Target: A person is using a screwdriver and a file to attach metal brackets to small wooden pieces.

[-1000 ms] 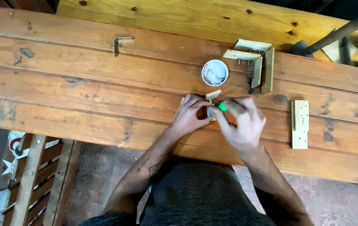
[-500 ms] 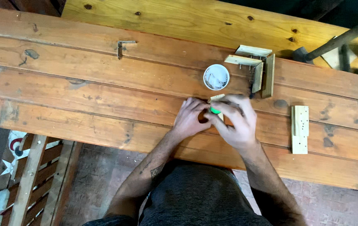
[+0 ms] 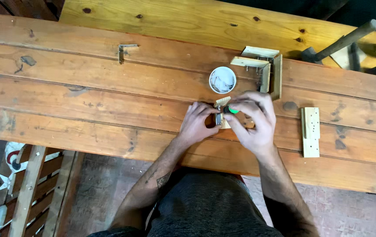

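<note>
Head view is all I have, looking straight down on a workbench (image 3: 87,101) of long wooden planks. Both hands meet near the front middle of it, and between them sits a small wooden block (image 3: 223,103), pale, its long axis running roughly away from me and tilted a little to the right. My left hand (image 3: 196,123) lies just left of the block, fingers curled in and pressed against its side, pinning it to the plank. My right hand (image 3: 251,123) comes in from the right and over the top, fingers closed around a green-handled tool (image 3: 232,110); only a sliver of green shows between thumb and forefinger, so I cannot tell what its tip is or exactly where it touches. The tool's handle lies across the block rather than along it, pointing from right to left. The right hand is therefore the working one and sits above the piece; the left is the steadying one beside it.

Just beyond the block stands a small round white tub (image 3: 222,80), apparently holding small metal bits. Past that, to the right, is a corner assembly of wooden strips (image 3: 264,68). A drilled wooden strip (image 3: 311,131) lies well apart at right, a metal angle bracket (image 3: 124,49) far left, a hammer (image 3: 341,41) at the top right.
</note>
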